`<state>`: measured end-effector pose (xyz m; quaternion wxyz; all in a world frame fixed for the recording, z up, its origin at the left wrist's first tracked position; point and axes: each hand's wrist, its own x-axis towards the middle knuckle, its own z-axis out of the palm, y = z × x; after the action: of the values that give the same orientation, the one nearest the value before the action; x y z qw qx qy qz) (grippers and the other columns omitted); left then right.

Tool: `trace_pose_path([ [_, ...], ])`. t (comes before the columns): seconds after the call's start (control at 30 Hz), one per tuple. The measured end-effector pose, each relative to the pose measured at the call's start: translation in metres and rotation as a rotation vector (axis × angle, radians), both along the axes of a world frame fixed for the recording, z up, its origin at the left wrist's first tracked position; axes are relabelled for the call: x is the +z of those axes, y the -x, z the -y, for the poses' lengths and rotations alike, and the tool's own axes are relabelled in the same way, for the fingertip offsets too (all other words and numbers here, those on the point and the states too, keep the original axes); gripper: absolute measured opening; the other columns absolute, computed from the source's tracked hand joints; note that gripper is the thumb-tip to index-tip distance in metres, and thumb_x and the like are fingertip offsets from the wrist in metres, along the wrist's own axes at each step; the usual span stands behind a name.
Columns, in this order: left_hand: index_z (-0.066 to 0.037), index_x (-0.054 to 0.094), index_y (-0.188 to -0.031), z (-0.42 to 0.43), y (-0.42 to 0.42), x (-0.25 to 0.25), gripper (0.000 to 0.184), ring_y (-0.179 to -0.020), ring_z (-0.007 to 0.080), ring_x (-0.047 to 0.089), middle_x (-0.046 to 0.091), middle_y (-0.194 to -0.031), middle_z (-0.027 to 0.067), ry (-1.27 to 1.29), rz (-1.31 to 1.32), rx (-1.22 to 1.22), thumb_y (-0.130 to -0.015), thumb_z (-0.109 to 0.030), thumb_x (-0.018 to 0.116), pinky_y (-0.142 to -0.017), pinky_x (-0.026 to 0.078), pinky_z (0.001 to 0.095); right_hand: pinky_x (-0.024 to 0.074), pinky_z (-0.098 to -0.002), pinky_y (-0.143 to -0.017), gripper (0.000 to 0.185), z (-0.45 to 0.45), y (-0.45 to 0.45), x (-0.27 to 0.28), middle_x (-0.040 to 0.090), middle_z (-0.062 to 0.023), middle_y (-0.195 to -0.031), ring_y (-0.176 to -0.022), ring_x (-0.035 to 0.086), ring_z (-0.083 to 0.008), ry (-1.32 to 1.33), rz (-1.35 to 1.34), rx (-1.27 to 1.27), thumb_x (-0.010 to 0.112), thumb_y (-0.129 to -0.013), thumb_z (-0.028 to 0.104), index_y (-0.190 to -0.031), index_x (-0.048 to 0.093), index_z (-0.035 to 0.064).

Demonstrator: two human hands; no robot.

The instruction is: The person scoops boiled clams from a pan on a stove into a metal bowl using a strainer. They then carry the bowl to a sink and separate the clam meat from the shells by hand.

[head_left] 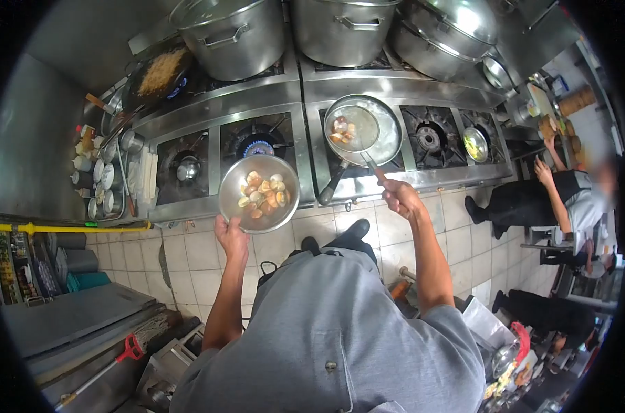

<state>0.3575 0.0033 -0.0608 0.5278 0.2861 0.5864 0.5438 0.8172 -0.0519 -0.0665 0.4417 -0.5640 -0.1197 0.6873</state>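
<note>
My left hand [234, 239] grips the near rim of a steel bowl [231, 199], its thumb on the edge. Clams [263, 195], several of them with brownish and pale shells, lie in the bowl. My right hand [400, 198] is closed round the wooden handle of a strainer [373, 166]. The strainer's round basket sits within a pan [393, 131] of clear liquid, and more clams [342, 129] rest in the basket. The pan's dark handle [334, 183] points toward me, with neither hand on it.
A blue-flamed burner [259, 147] burns just beyond the bowl. Large steel pots [230, 51] line the back, beside a wok [157, 76] of brown food. A small pan [475, 144] sits right. Seasoning containers [106, 175] stand left. A co-worker [560, 199] stands at right.
</note>
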Motion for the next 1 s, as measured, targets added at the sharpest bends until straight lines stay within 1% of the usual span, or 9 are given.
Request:
trace_pose_path([
  [0.43, -0.006, 0.054, -0.099, -0.043, -0.048, 0.012, 0.012, -0.048, 0.0052, 0.041, 0.055, -0.076, 0.0009, -0.127, -0.064, -0.113, -0.089, -0.001, 0.056, -0.036, 0.029, 0.0247, 0.0339, -0.0229, -0.035, 0.023, 0.022, 0.014, 0.011, 0.052, -0.0031, -0.07, -0.043, 0.04, -0.0065, -0.078, 0.021, -0.162, 0.053, -0.101, 0.011, -0.118, 0.054, -0.0045],
  [0.53, -0.003, 0.056, -0.099, -0.059, -0.061, 0.008, 0.011, -0.055, 0.0091, 0.049, 0.058, -0.079, 0.0028, -0.089, -0.133, -0.151, -0.089, 0.0, 0.056, -0.045, 0.041, 0.0284, 0.0329, -0.0227, -0.034, 0.025, 0.029, 0.014, 0.04, 0.053, -0.003, -0.07, -0.042, 0.039, -0.0063, -0.112, 0.055, -0.182, 0.053, -0.102, 0.011, -0.121, 0.053, -0.0047],
  [0.6, 0.0, 0.06, -0.103, -0.082, -0.071, -0.024, 0.016, -0.078, 0.0139, 0.061, 0.064, -0.091, 0.0057, -0.365, -0.422, -0.174, -0.088, 0.001, 0.058, -0.068, 0.05, 0.0308, 0.0318, -0.0233, -0.033, 0.028, 0.039, 0.019, 0.071, 0.053, -0.0031, -0.071, -0.041, 0.038, -0.0059, -0.135, 0.163, -0.18, 0.053, -0.102, 0.012, -0.125, 0.053, -0.0044],
  [0.67, 0.002, 0.061, -0.101, -0.089, -0.099, 0.001, 0.013, -0.084, 0.0159, 0.061, 0.065, -0.09, 0.0074, -0.288, -0.404, -0.195, -0.088, 0.0, 0.059, -0.078, 0.05, 0.0329, 0.0311, -0.024, -0.033, 0.032, 0.047, 0.027, 0.101, 0.051, -0.0017, -0.069, -0.041, 0.039, -0.0055, -0.143, 0.221, -0.145, 0.053, -0.103, 0.013, -0.129, 0.052, -0.0049],
  [0.73, 0.003, 0.061, -0.1, -0.103, -0.122, 0.001, 0.012, -0.083, 0.0161, 0.061, 0.066, -0.088, 0.0082, -0.287, -0.458, -0.231, -0.089, -0.001, 0.06, -0.076, 0.05, 0.0329, 0.0296, -0.0236, -0.031, 0.036, 0.058, 0.037, 0.124, 0.049, 0.0005, -0.066, -0.04, 0.038, -0.0049, -0.182, 0.399, -0.081, 0.054, -0.103, 0.013, -0.134, 0.05, -0.0044],
  [0.77, 0.004, 0.061, -0.098, -0.11, -0.133, 0.002, 0.011, -0.081, 0.016, 0.061, 0.066, -0.086, 0.0098, -0.279, -0.471, -0.257, -0.089, -0.002, 0.061, -0.075, 0.049, 0.0331, 0.0365, -0.0261, -0.038, 0.038, 0.063, 0.043, 0.139, 0.053, -0.0011, -0.066, -0.046, 0.046, -0.0074, -0.141, 0.488, -0.018, 0.055, -0.103, 0.013, -0.137, 0.052, -0.0034],
  [0.8, 0.004, 0.059, -0.094, -0.121, -0.141, -0.009, 0.015, -0.077, 0.0264, 0.066, 0.068, -0.084, 0.0182, -0.28, -0.526, -0.255, -0.086, -0.007, 0.064, -0.073, 0.051, 0.0401, 0.0365, -0.0261, -0.038, 0.038, 0.067, 0.046, 0.132, 0.053, -0.0011, -0.066, -0.046, 0.046, -0.0074, -0.143, 0.489, -0.024, 0.055, -0.103, 0.013, -0.137, 0.052, -0.0034],
  [0.9, 0.004, 0.059, -0.092, -0.126, -0.164, -0.008, 0.016, -0.074, 0.0304, 0.065, 0.067, -0.081, 0.0197, -0.28, -0.602, -0.249, -0.085, -0.009, 0.066, -0.072, 0.05, 0.0421, 0.0453, -0.0336, -0.063, 0.04, 0.078, 0.057, 0.119, 0.063, -0.0086, -0.076, -0.067, 0.057, -0.0163, -0.326, 1.137, 0.138, 0.058, -0.1, 0.017, -0.138, 0.057, 0.0024],
  [1.0, 0.003, 0.059, -0.09, -0.126, -0.17, -0.015, 0.016, -0.074, 0.032, 0.065, 0.067, -0.081, 0.0199, -0.272, -0.581, -0.249, -0.085, -0.01, 0.066, -0.071, 0.05, 0.0429, 0.0472, -0.0359, -0.066, 0.041, 0.077, 0.065, 0.13, 0.064, -0.0104, -0.078, -0.07, 0.058, -0.0175, -0.304, 1.243, 0.087, 0.059, -0.1, 0.019, -0.138, 0.058, 0.0036],
])
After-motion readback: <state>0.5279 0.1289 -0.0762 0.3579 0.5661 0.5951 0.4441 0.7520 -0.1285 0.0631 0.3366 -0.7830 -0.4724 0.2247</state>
